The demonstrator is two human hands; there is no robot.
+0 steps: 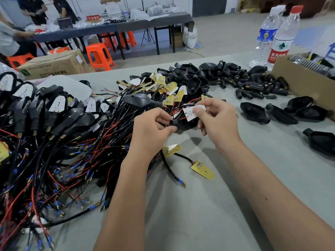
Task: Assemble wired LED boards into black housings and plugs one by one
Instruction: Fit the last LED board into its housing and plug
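Over the middle of the grey worktop (208, 205), both hands work on one piece. The left hand (152, 127) has its fingers curled and pinched on the neck of a black housing (183, 124), held just above the surface. The right hand (215, 120) pinches a white LED board (190, 113) between thumb and forefinger, just right of and above the housing's neck; thin red and black wires run from the board toward the left hand.

Far and slightly right of the hands lies a heap of wired LED boards (168, 89), yellow backs up, and beyond it a pile of black plugs (253, 86). Loose empty housings (253, 112) lie to the right. On the left sits a large tangle of finished assemblies (45, 113) with red and black leads. Two wired boards (203, 169) lie near the left wrist. Two water bottles (277, 35) stand far right, beside a cardboard box (297, 78).
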